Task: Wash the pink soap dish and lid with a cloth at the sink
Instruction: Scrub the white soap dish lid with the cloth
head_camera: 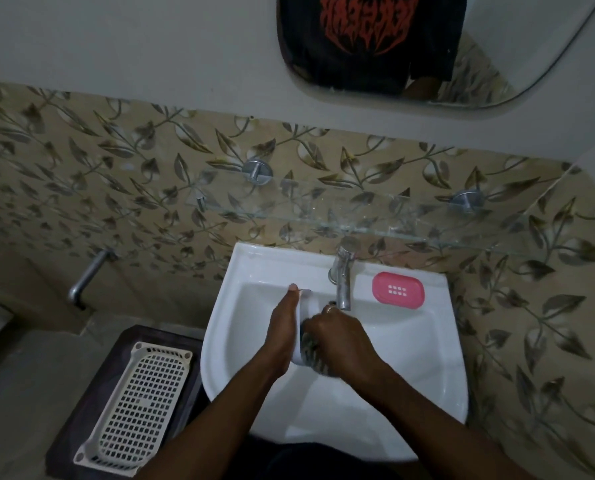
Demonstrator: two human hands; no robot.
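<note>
Pink soap dish [397, 290] sits on the sink [427, 358] rim; left hand [284, 336] fingers clamp the pale lid [303, 327] while right hand [341, 341] fingers squeeze the cloth [315, 355]. The wet lid could slip.

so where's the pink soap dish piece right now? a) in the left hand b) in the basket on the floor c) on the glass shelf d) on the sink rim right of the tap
d: the pink soap dish piece lies flat on the sink rim just right of the tap, away from both hands.
</note>
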